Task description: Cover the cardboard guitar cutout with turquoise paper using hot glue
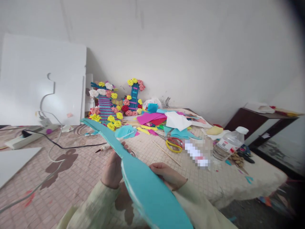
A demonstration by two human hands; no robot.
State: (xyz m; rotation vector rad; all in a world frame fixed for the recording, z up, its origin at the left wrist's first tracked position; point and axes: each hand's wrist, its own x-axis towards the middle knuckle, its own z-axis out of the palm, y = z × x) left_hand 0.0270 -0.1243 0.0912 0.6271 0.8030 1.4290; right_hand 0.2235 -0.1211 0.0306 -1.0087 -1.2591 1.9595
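A large flat turquoise paper-covered board (147, 186) with a long narrow neck and a wider rounded body is held up above the table. Its neck points to the far left, and its wide end runs out of view at the bottom. My left hand (113, 168) grips it from behind where the neck meets the body, its fingers partly hidden. On the right edge of the body, my right hand (166, 174) is closed with the thumb against the board. A pale tool with a dark pointed tip (103, 148) lies beyond my left hand.
Scissors (173, 145), a thin wooden stick (166, 153), coloured paper sheets (177, 121) and a plastic bottle (230, 144) lie or stand on the table. Flower-decorated stick models (105, 105) lean at the back. Cords run from a power strip (30, 136) at left.
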